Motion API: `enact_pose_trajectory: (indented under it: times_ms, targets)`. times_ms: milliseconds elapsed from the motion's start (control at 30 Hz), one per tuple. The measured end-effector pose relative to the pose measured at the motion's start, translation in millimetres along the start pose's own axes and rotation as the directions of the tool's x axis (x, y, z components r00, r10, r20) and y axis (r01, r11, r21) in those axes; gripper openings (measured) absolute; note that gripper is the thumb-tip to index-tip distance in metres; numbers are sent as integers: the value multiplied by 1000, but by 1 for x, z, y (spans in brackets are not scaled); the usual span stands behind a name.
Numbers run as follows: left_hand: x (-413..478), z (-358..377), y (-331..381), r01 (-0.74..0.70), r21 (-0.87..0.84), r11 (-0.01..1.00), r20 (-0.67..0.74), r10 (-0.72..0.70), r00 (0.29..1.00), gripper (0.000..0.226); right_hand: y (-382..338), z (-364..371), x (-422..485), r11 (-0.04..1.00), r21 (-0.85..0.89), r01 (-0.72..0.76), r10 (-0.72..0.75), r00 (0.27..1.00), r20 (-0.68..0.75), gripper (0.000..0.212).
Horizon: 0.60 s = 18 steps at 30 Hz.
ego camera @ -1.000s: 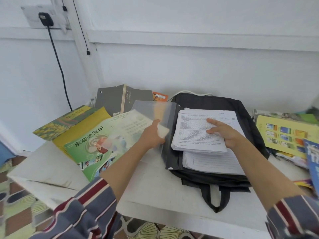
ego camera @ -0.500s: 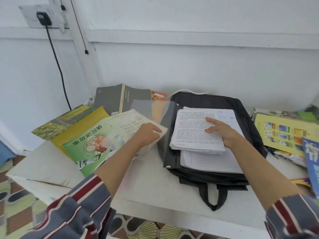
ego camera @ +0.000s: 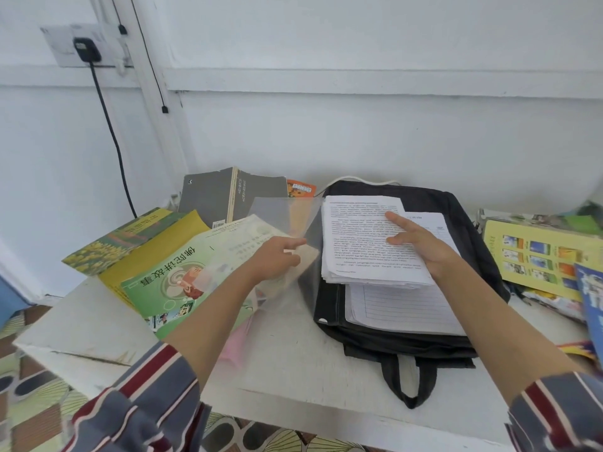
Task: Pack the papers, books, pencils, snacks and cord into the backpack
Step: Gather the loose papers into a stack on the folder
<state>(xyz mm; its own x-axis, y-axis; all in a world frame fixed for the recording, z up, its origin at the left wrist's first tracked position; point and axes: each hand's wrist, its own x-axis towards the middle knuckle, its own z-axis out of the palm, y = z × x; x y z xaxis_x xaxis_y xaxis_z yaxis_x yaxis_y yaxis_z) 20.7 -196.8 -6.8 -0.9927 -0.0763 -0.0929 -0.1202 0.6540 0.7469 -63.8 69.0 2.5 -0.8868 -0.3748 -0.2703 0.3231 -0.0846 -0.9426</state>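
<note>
A black backpack lies flat on the white table. On it rests an open clear folder with a stack of printed papers over lined sheets. My right hand lies flat on the printed stack, fingers spread. My left hand pinches the folder's translucent cover, swung out to the left. Left of the bag lie a green book, a yellow book and a grey book. An orange snack pack and a white cord sit by the wall.
More books, a yellow one and a blue one, pile up at the right edge, with coloured pencils beside them. A pink sheet lies under my left forearm. A black cable hangs from the wall socket.
My left hand has drifted slightly left and down with the folder cover. My right hand has stayed on the paper stack.
</note>
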Motion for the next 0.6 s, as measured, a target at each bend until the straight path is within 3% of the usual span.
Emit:
enact_pose_trajectory:
  times_ms: [100, 300, 600]
  targets:
    - [-1, 1, 1, -4, -33, 999, -2, 4, 1000, 56, 4, 11, 6, 996, -77, -39, 44, 997, 63, 56]
    - [-1, 3, 2, -3, -35, 999, -27, 2, 1000, 56, 8, 16, 16, 944, -300, -136, 132, 991, -35, 47]
    - [-2, 8, 8, -43, 14, 999, -56, 44, 997, 54, -2, 32, 8, 933, -333, -137, 101, 987, -125, 51]
